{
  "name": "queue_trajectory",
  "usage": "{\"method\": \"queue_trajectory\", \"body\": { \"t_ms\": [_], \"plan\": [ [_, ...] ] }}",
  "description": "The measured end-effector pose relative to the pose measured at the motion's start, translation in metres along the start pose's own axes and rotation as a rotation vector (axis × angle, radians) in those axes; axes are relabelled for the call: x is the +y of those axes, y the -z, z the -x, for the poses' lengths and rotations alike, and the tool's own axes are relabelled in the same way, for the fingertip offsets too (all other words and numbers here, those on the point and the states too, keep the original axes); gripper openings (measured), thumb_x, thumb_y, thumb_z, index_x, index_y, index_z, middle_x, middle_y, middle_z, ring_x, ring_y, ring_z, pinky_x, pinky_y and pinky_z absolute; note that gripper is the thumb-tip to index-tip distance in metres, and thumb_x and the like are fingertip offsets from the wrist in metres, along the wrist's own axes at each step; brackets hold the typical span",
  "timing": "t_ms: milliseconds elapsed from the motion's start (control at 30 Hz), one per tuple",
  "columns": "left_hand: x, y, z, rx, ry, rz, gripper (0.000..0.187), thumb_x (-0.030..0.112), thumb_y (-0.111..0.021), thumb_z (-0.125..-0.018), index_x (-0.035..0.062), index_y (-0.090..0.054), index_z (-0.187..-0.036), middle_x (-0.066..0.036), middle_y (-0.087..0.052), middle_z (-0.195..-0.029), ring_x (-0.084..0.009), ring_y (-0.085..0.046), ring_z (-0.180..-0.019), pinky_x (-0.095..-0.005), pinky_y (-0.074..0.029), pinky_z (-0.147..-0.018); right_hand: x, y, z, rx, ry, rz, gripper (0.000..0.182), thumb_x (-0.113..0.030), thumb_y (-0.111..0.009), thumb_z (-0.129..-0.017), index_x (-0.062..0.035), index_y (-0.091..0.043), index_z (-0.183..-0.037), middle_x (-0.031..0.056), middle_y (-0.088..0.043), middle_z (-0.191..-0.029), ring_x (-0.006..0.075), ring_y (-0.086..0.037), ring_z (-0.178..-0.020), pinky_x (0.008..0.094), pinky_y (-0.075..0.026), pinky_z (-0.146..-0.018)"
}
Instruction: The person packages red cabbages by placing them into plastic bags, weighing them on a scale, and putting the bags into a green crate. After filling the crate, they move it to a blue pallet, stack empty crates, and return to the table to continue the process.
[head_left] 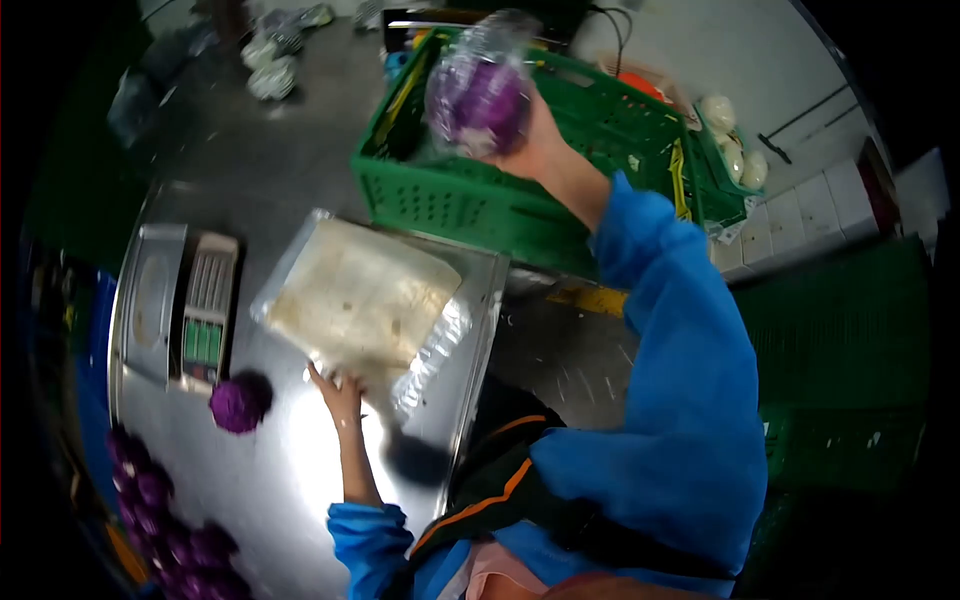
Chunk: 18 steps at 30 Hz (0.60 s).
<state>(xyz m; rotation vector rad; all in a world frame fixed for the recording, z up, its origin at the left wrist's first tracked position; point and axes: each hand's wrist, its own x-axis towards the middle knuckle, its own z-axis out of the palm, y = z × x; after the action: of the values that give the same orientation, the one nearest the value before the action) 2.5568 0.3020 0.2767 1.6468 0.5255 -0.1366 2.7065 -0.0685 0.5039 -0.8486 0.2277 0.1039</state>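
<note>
My right hand point(533, 143) is wrapped round a red cabbage in a clear plastic bag point(483, 103), raised over the green crate point(440, 205). On the steel table point(300, 450), my left hand point(343, 393) has its fingers apart at the near edge of a flat stack of clear plastic bags point(360, 290). A single unbagged red cabbage point(238, 405) lies left of that hand, just below a weighing scale point(205, 310) with a green display.
Several red cabbages point(165, 510) are heaped at the table's lower left. Bagged pale items point(272, 78) lie toward its far end. Another green crate point(730, 150) with white round vegetables stands at the right, by a tiled wall ledge point(800, 215).
</note>
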Motion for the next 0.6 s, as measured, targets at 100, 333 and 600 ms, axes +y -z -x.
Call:
{"method": "queue_trajectory", "body": {
  "t_ms": [100, 333, 600],
  "plan": [
    [-0.004, -0.001, 0.036, -0.028, -0.068, 0.153, 0.064, 0.004, -0.043, -0.085, 0.0090, -0.012, -0.141, -0.020, -0.060, -0.102, -0.0193, -0.061, -0.071, -0.0264, -0.048, -0.053, -0.025, 0.063, -0.099, 0.119, -0.078, 0.019, 0.069, -0.067, -0.041, -0.079, -0.0158, -0.048, -0.124, 0.0117, -0.052, -0.122, 0.0316, -0.052, -0.108, 0.0537, -0.046, -0.084],
    [0.034, 0.030, 0.174, 0.412, 0.123, -0.095, 0.022, 0.017, -0.048, -0.087, -0.0010, -0.058, -0.095, -0.011, -0.059, -0.083, -0.0242, -0.056, -0.071, -0.0418, -0.046, -0.071, 0.051, 0.157, -0.260, 0.307, -0.124, 0.023, 0.053, -0.056, -0.044, -0.085, -0.0190, -0.043, -0.124, 0.0119, -0.052, -0.119, 0.0308, -0.056, -0.100, 0.0546, -0.052, -0.072],
    [-0.087, 0.092, 0.213, 0.464, 0.284, -0.153, 0.041, 0.010, -0.049, -0.086, 0.0000, -0.039, -0.124, -0.015, -0.063, -0.082, -0.0170, -0.057, -0.057, -0.0284, -0.043, -0.050, 0.068, 0.169, -0.315, 0.563, -0.045, 0.510, 0.039, -0.037, -0.044, -0.089, -0.0033, -0.055, -0.105, 0.0219, -0.061, -0.100, 0.0370, -0.062, -0.085, 0.0489, -0.052, -0.073]
  ]
}}
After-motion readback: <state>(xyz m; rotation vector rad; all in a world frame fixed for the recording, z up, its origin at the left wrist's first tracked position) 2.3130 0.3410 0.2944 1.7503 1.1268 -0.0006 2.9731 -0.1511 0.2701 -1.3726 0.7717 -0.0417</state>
